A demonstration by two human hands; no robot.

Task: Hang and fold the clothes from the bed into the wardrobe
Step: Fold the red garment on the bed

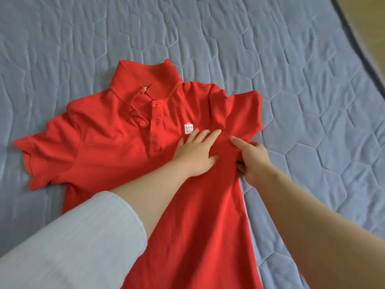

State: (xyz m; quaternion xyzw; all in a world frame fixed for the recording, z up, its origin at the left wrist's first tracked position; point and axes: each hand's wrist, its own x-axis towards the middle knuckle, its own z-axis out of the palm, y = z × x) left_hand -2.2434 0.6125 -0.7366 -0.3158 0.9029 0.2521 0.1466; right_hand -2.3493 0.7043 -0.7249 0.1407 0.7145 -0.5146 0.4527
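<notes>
Blue-grey quilted bedcover [291,101] with hexagon stitching across nearly the whole view; strip of tan floor [366,15] at upper right. Spread front-up on the cover, centre: red short-sleeved polo shirt [116,147] with collar, button placket and white square chest label [189,128], one sleeve folded inward. Left hand [196,154] flat, fingers straight, pressing the chest; right hand [253,161] pinching the folded side edge, forefinger extended. One shirt, one label, two hands.

Matt red knit cloth polo shirt [116,147] w/ quilted matt blue bedspread [270,49]
</notes>
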